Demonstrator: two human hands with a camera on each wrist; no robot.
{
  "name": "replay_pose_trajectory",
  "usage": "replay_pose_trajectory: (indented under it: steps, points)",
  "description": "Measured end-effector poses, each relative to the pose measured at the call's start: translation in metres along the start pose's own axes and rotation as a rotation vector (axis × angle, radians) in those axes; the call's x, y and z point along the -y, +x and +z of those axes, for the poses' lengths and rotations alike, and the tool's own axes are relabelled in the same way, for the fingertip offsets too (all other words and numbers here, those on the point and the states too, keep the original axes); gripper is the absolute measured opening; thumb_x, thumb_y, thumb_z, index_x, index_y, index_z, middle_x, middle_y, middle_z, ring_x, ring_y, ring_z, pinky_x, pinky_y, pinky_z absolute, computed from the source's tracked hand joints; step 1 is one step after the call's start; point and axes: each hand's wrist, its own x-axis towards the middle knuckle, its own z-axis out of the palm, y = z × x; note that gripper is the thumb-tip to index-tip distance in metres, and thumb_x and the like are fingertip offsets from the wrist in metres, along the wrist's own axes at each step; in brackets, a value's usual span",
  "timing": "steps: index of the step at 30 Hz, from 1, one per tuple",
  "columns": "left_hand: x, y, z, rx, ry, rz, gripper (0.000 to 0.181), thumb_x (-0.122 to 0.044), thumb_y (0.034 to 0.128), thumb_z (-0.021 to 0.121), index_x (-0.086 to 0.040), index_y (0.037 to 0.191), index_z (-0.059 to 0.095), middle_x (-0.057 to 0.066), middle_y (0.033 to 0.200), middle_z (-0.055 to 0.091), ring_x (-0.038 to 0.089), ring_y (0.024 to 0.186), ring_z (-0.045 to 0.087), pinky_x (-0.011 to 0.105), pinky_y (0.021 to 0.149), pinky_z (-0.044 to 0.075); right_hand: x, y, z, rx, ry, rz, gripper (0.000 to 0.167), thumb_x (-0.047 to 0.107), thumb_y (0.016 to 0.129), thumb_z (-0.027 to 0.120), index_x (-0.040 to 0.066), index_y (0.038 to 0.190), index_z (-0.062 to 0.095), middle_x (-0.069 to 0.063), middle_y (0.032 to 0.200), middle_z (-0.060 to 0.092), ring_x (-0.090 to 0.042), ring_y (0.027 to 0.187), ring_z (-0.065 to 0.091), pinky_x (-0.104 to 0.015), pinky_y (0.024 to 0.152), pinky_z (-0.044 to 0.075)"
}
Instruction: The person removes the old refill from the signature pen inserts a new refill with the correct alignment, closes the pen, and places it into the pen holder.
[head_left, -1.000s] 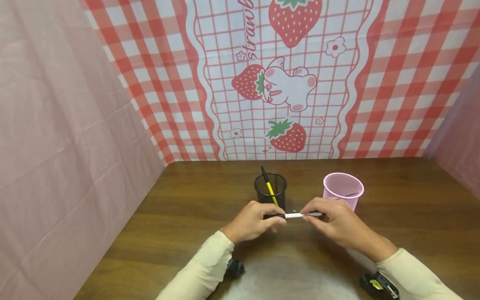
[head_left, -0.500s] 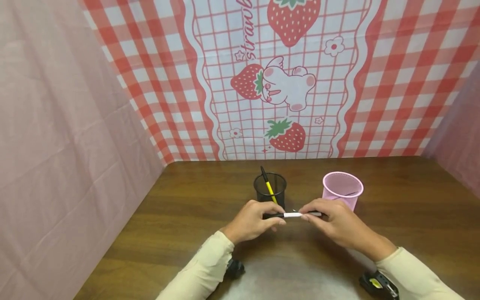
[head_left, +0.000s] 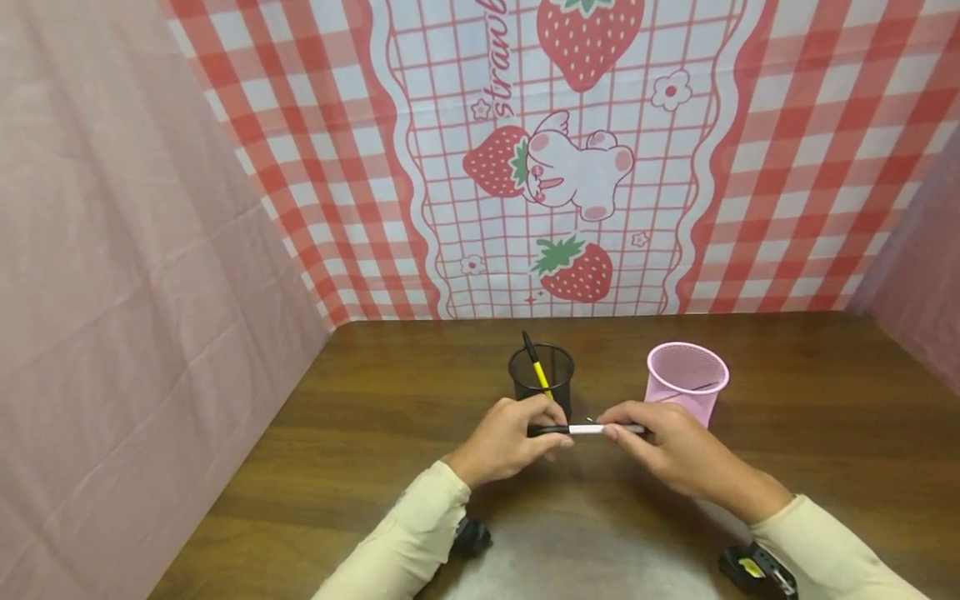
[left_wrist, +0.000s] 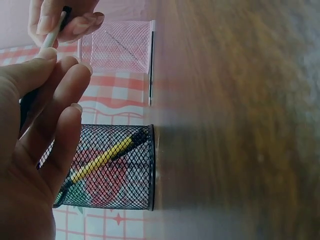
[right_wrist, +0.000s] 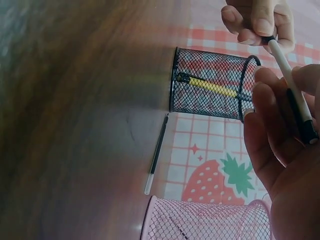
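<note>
In the head view my left hand (head_left: 513, 440) pinches the black end of a white-and-black pen (head_left: 587, 429), held level above the table. My right hand (head_left: 675, 446) pinches the pen's other end, where the right wrist view shows a white barrel (right_wrist: 284, 64) with a black clip and black tip. Beyond the left hand stands a black mesh pen cup (head_left: 542, 375) with a yellow-and-black pen (head_left: 538, 371) leaning inside. A pink mesh pen cup (head_left: 686, 375), behind the right hand, contains a thin dark stick. Between the cups lies a thin pen refill (right_wrist: 159, 150) on the table, mostly hidden in the head view.
The brown wooden table (head_left: 360, 467) meets a red-and-white checked strawberry cloth (head_left: 577, 175) at its back edge. A pink cloth (head_left: 135, 292) hangs along the left side, another on the right. Black wrist devices (head_left: 757, 571) sit beneath the sleeves.
Both hands keep their places and their hold on the pen. The left index finger looks slightly more bent than before.
</note>
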Motion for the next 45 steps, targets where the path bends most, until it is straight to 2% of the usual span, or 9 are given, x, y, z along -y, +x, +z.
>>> replay_pose_trajectory:
  steps: [5,9,14,20,25,31,36,45]
  points:
    - [-0.001,0.001,0.002,-0.003,0.007,0.009,0.015,-0.013,0.0897,0.076,-0.008,0.097,0.064,0.002,0.081,0.074,0.008,0.061,0.069,0.018,0.059,0.054,0.0,-0.001,0.002,0.013,0.014,-0.001,0.029,-0.004,0.079,0.08,0.015,0.099,0.072,0.011,0.088,0.07,0.001,0.072,0.06,-0.015,0.063,0.049]
    - [-0.004,0.001,0.003,0.003,0.02,0.039,0.015,-0.013,0.0901,0.076,-0.008,0.097,0.064,0.004,0.08,0.074,0.005,0.061,0.068,0.017,0.059,0.053,0.001,-0.001,0.003,0.014,0.01,-0.03,0.03,-0.004,0.076,0.082,0.015,0.098,0.072,0.011,0.087,0.07,0.001,0.072,0.06,-0.015,0.063,0.049]
    - [-0.007,0.002,0.003,-0.002,0.044,0.055,0.015,-0.013,0.09,0.077,-0.008,0.097,0.064,0.003,0.078,0.074,0.002,0.061,0.067,0.015,0.06,0.052,0.001,-0.001,0.004,0.012,-0.013,-0.037,0.029,-0.003,0.077,0.081,0.016,0.096,0.072,0.012,0.086,0.069,0.001,0.072,0.06,-0.014,0.065,0.049]
    - [-0.007,0.003,0.003,-0.003,0.03,0.04,0.015,-0.013,0.0903,0.076,-0.008,0.099,0.065,0.002,0.08,0.073,0.002,0.061,0.067,0.016,0.06,0.053,0.0,-0.001,0.004,0.01,-0.017,-0.033,0.028,-0.003,0.078,0.081,0.016,0.096,0.073,0.012,0.086,0.069,0.001,0.072,0.06,-0.014,0.065,0.049]
    - [-0.007,0.003,0.003,-0.005,-0.024,0.027,0.021,-0.015,0.0904,0.076,-0.007,0.107,0.065,0.002,0.085,0.073,0.009,0.063,0.069,0.02,0.06,0.055,-0.001,-0.001,0.003,-0.002,-0.021,-0.026,0.027,-0.003,0.078,0.08,0.017,0.095,0.073,0.014,0.085,0.068,0.002,0.071,0.059,-0.014,0.065,0.048]
    - [-0.002,0.0,-0.001,-0.014,-0.059,-0.02,0.022,-0.02,0.0969,0.069,-0.009,0.115,0.065,0.006,0.089,0.075,0.011,0.063,0.069,0.022,0.059,0.055,-0.001,-0.001,0.002,-0.01,-0.041,-0.012,0.026,-0.002,0.079,0.08,0.017,0.095,0.073,0.015,0.086,0.069,0.002,0.071,0.058,-0.015,0.065,0.048]
    - [0.002,0.0,-0.004,-0.017,-0.049,-0.032,0.018,-0.022,0.1017,0.062,-0.007,0.11,0.068,0.008,0.087,0.074,0.009,0.062,0.067,0.022,0.06,0.055,-0.001,-0.001,0.0,-0.017,-0.048,-0.009,0.026,-0.001,0.079,0.08,0.017,0.095,0.073,0.014,0.087,0.07,0.001,0.073,0.06,-0.015,0.067,0.049]
    - [0.003,0.002,-0.002,-0.004,-0.02,0.007,0.014,-0.019,0.0993,0.065,-0.008,0.102,0.073,0.006,0.083,0.073,0.008,0.063,0.069,0.02,0.061,0.055,-0.003,-0.001,0.0,-0.016,-0.05,-0.019,0.026,-0.002,0.078,0.08,0.017,0.095,0.073,0.014,0.086,0.069,0.002,0.072,0.059,-0.018,0.065,0.05]
